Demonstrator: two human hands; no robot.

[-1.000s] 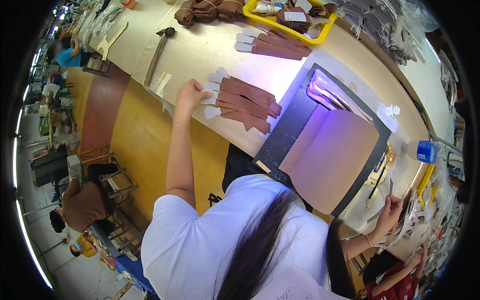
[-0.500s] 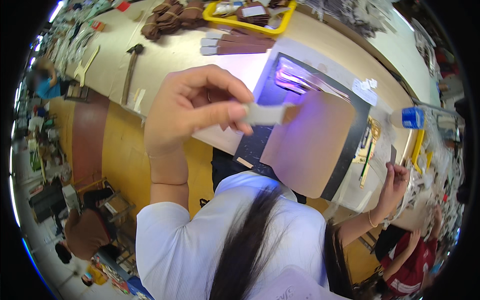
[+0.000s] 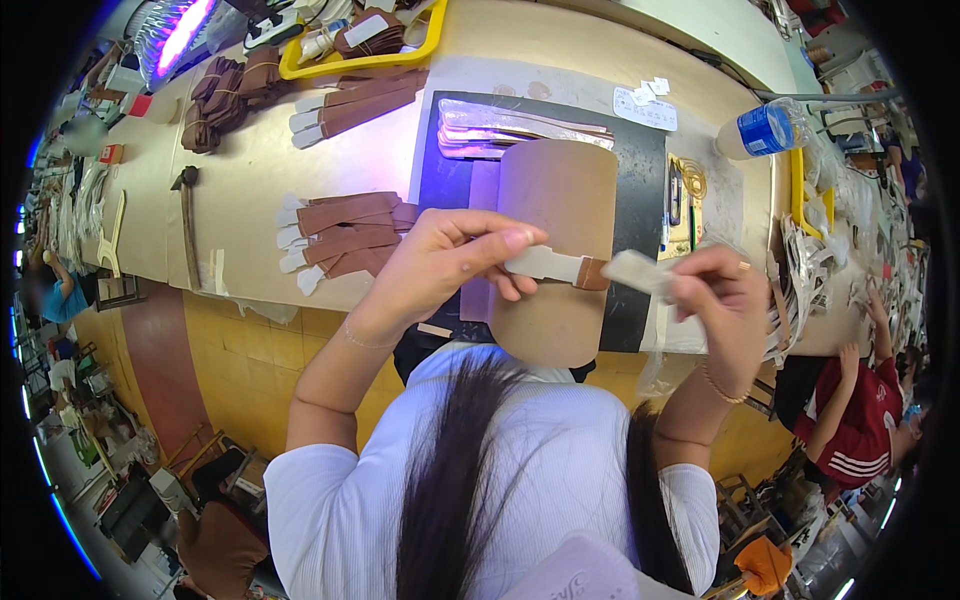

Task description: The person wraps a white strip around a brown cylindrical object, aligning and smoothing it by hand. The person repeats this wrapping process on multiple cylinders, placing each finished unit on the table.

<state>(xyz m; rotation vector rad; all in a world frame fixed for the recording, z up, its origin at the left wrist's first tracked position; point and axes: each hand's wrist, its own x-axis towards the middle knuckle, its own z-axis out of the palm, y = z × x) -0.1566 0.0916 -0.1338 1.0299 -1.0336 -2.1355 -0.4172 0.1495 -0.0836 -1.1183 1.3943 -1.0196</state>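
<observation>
My left hand [image 3: 455,262] pinches the white end of a short strip [image 3: 545,264] whose other end is brown. This strip is held over a large tan curved sheet [image 3: 555,200], which rests on a black mat [image 3: 640,180]. In my right hand [image 3: 722,305] is a flat, pale greyish-white piece [image 3: 640,273], blurred, its tip close to the brown end of the strip. Whether the two touch I cannot tell. Left of my left hand, brown strips with white ends [image 3: 345,230] lie fanned out on the table.
Silvery-wrapped strips [image 3: 520,130] lie at the mat's far edge. A hammer [image 3: 187,220], brown bundles [image 3: 225,95] and a yellow basket [image 3: 435,40] are on the left. To the right are pens on a small tray [image 3: 685,205] and a blue-labelled bottle [image 3: 765,130]. Co-workers sit nearby.
My right hand has come inward from the far right with the pale piece, up to the strip. My left hand still pinches the strip, now lower over the tan sheet. The view has shifted.
</observation>
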